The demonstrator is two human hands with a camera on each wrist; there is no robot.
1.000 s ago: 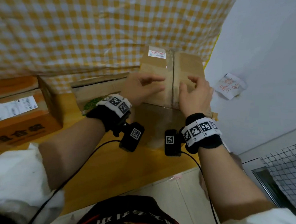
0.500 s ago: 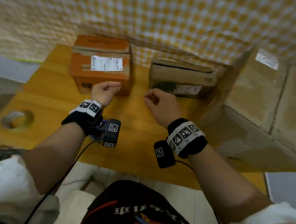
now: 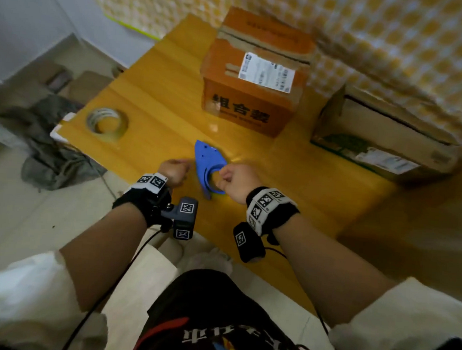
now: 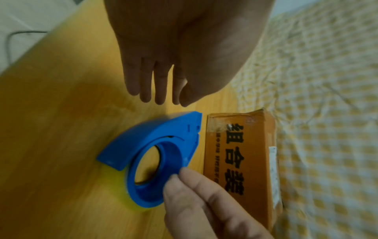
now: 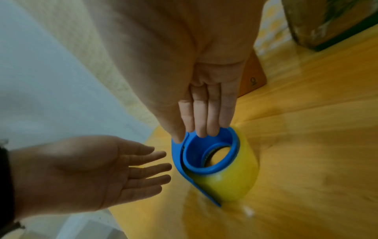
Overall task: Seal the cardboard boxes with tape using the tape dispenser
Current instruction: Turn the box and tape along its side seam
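Note:
A blue tape dispenser (image 3: pixel 207 164) holding a yellowish clear roll (image 5: pixel 231 177) stands on edge on the yellow wooden table (image 3: pixel 159 90). My right hand (image 3: pixel 224 174) holds its round hub: fingertips hook inside the ring (image 5: pixel 204 131) and the thumb lies on the outer shell. My left hand (image 3: pixel 178 168) hovers just left of the dispenser (image 4: pixel 155 153) with straight fingers (image 5: pixel 155 168), apart from it. Behind stands an orange cardboard box (image 3: pixel 253 77) with a white label and old tape on top. A flatter brown box (image 3: pixel 381 140) lies to its right.
A spare roll of clear tape (image 3: pixel 106 124) lies at the table's left end. A checked yellow cloth (image 3: pixel 391 49) hangs behind the boxes. Grey fabric (image 3: pixel 51 152) lies on the floor left of the table. The table's near edge runs under my wrists.
The view swung left from the large brown box to the table. Both hands left that box and came down to the blue dispenser, and the right hand took hold of its ring.

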